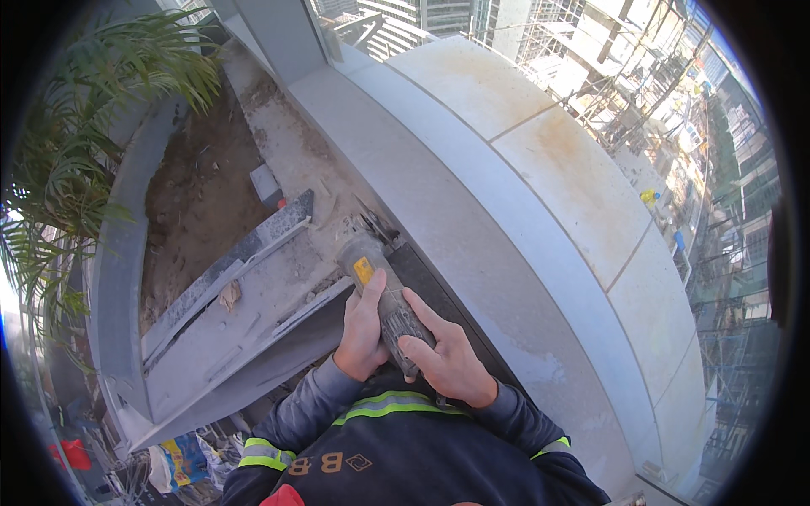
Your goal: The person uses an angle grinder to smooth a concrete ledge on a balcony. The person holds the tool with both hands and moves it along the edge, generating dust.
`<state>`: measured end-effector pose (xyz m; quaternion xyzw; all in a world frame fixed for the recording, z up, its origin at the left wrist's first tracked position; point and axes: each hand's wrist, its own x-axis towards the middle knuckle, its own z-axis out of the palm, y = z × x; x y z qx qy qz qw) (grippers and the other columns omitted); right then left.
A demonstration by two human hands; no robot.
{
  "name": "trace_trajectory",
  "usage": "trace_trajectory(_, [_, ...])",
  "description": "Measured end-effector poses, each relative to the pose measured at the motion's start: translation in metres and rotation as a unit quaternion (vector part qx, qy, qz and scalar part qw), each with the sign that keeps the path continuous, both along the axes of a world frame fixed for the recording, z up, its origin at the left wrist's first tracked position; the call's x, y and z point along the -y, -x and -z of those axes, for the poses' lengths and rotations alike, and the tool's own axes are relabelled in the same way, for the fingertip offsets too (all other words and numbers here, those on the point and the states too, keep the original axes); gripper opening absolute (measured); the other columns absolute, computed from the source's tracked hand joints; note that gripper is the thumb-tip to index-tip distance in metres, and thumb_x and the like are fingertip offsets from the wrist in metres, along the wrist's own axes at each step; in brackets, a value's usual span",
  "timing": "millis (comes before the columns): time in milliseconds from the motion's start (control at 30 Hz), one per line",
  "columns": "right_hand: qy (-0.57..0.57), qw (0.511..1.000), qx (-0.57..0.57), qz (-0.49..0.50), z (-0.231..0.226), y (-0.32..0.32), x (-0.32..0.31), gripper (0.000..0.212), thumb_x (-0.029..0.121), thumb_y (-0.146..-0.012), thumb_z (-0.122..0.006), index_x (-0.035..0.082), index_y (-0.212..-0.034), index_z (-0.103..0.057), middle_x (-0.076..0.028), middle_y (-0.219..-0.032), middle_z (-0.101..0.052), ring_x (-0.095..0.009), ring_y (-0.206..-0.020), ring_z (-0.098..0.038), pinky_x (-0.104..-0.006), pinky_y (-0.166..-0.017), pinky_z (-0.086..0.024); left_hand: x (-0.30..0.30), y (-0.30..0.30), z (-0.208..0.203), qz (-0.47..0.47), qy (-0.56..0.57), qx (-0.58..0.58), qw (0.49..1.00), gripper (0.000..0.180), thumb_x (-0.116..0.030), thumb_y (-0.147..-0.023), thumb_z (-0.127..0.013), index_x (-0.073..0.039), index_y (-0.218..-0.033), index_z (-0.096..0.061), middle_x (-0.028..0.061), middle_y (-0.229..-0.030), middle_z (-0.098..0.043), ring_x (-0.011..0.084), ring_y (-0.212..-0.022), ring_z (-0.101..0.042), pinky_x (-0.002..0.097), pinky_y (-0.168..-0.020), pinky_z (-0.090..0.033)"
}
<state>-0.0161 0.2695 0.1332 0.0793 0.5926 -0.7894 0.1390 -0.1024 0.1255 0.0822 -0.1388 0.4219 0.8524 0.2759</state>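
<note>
Presently, grey power tool (pixel 390 305): in the middle, angled far and slightly left, its head at the dusty ledge's right side; running or not, I cannot tell.
Left hand (pixel 363 331): closed around the tool's left flank, thumb on top.
Right hand (pixel 449 355): wrapped over its near part, index finger along the body.
Dusty ledge (pixel 295 263): powder and a pale lump (pixel 229 295) suggest work partway along; what is left is unclear.
Speckled stone strip (pixel 274 228): left, beside the soil (pixel 202 185).

Construction site with scaffolding (pixel 643 91) beyond.
</note>
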Motion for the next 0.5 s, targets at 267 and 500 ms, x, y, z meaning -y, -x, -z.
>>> trace_trajectory(267, [0.007, 1.0, 0.021, -0.003, 0.0002, 0.0014, -0.003, 0.079, 0.015, -0.1, -0.061, -0.007, -0.165, -0.022, -0.008, -0.096, -0.067, -0.009, -0.069, -0.062, -0.0259, -0.062, -0.055, -0.0043, -0.001, 0.0047, -0.013, 0.013, 0.035, 0.999, 0.034, -0.037, -0.109, -0.061, -0.004, -0.118, -0.059, 0.0069, -0.097, -0.068, 0.0181, -0.08, -0.07, 0.0369, -0.071, -0.061])
trace_trajectory(500, [0.003, 0.999, 0.025, -0.019, 0.0002, 0.0039, -0.0034, 0.08, 0.015, -0.1, -0.061, -0.008, -0.165, -0.021, -0.008, -0.094, -0.066, -0.009, -0.068, -0.062, -0.026, -0.062, -0.054, -0.0022, -0.0009, 0.0039, -0.006, 0.032, 0.025, 0.999, 0.041, -0.042, -0.109, -0.059, -0.002, -0.118, -0.06, 0.0101, -0.099, -0.07, 0.0212, -0.083, -0.072, 0.039, -0.074, -0.062])
